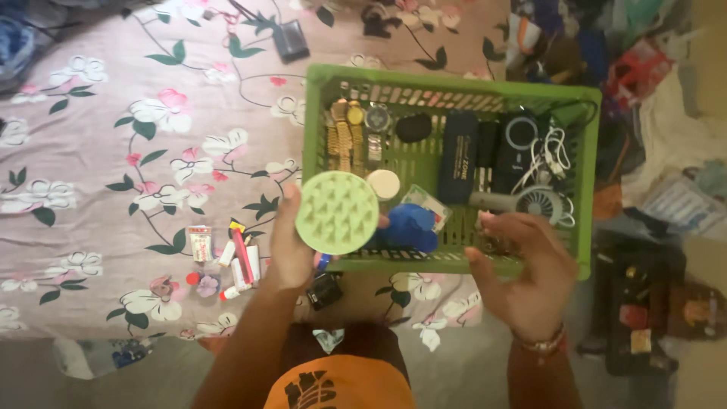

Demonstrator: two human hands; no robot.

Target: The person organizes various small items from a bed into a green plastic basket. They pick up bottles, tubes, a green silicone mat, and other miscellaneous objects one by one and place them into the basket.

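Fingers of the left hand curl round the edge of a round pale-green spiked silicone brush, holding it up over the near-left corner of the green slatted plastic basket. Just right of it lies a blue cloth bundle. Further right, the right hand hovers spread and empty above the basket's near rim.
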